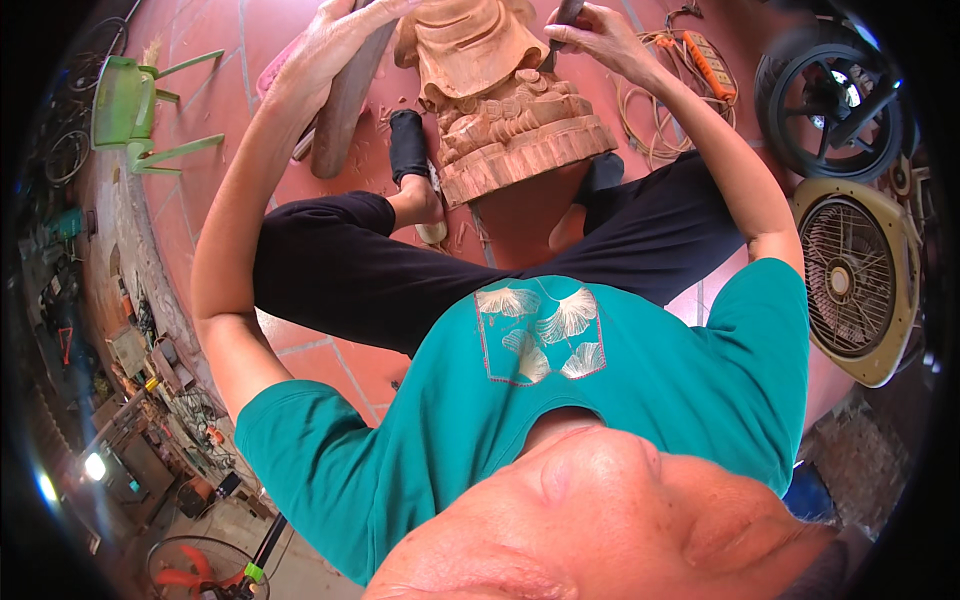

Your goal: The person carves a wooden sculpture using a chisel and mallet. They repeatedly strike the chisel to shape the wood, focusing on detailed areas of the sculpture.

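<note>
A carved wooden statue [468, 55] stands upright between my feet, its robe folds above a rough, lumpy base. The top is cut off by the picture's edge. My left hand [345, 28] is closed round a long, dark wooden club [350, 110] left of the statue; its fingertips are partly out of view. At the statue's right side, my right hand [603, 40] grips a dark, narrow tool that looks like a chisel [567, 14]. Its lower end is close to the carving; whether it touches cannot be made out.
Wood shavings lie on the red tiled floor [340, 375]. To the left is a green plastic stool [125, 100] on its side. On the right are an orange power strip [708, 65] with coiled cord, a black wheel [825, 110] and a box fan [855, 280]. Tools clutter the far left.
</note>
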